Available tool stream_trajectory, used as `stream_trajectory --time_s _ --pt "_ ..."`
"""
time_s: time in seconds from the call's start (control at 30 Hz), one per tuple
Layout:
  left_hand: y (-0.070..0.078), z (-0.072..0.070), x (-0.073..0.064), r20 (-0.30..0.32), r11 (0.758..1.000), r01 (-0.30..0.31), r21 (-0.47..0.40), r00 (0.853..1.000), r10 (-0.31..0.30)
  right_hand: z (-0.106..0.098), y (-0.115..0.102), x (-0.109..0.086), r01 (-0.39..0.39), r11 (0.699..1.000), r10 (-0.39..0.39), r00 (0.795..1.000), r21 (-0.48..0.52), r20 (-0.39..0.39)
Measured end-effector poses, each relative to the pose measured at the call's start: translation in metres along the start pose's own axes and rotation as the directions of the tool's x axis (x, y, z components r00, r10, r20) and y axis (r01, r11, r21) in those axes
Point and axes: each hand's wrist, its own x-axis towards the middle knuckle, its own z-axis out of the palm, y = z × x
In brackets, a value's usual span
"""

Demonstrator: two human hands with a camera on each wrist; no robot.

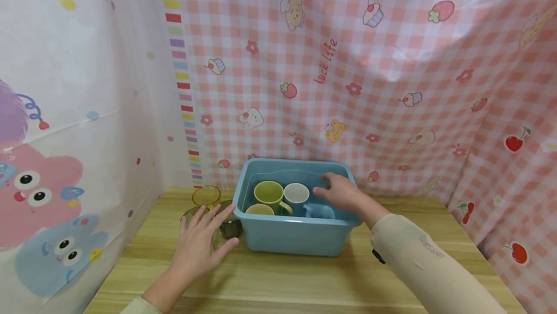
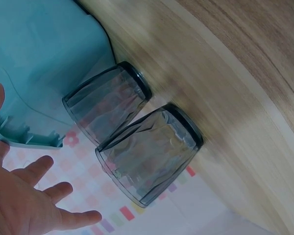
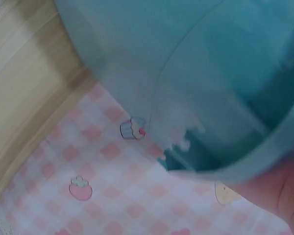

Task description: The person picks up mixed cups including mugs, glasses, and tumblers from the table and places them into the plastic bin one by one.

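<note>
My right hand (image 1: 341,191) reaches over the right rim of a blue plastic bin (image 1: 300,236), thumb and fingers apart with nothing between them. Below it, inside the bin, lies a light blue cup (image 1: 320,211). Beside that stand a white-lined cup (image 1: 297,193), a green mug (image 1: 269,192) with its handle toward the front, and a yellowish cup (image 1: 260,209). To the left of the bin, my left hand (image 1: 197,246) is spread in front of two smoky grey tumblers, a nearer one (image 2: 152,156) and one beside the bin (image 2: 108,105). It holds nothing.
An amber glass (image 1: 206,195) stands behind the grey tumblers. The wooden table (image 1: 278,285) runs back to a pink checked curtain (image 1: 348,62). A white cartoon curtain (image 1: 87,159) hangs along the left side.
</note>
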Motion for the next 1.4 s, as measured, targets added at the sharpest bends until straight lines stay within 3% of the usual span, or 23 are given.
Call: stream_trajectory --time_s 0.13,0.4,0.8,1.07,1.4 --pt "0.000 0.000 0.000 0.013 1.000 0.009 -0.004 1.000 -0.009 -0.008 0.006 -0.011 0.058 0.998 -0.059 0.994 -0.010 -0.087" --pt "0.001 -0.001 0.000 0.018 1.000 0.010 -0.006 1.000 -0.010 -0.019 0.018 -0.035 0.145 0.985 -0.164 0.959 -0.093 -0.233" --pt "-0.001 0.000 0.000 0.007 1.000 -0.001 0.008 1.000 0.001 -0.026 0.042 -0.064 0.179 0.969 -0.222 0.933 -0.171 -0.283" --pt "0.000 -0.001 0.000 0.008 1.000 -0.005 0.015 1.000 0.005 -0.022 0.064 -0.088 0.207 0.950 -0.283 0.889 -0.234 -0.360" --pt "0.000 0.000 0.000 -0.018 1.000 -0.011 0.005 1.000 0.011 -0.013 0.088 -0.106 0.097 0.980 -0.155 0.922 -0.175 -0.355"
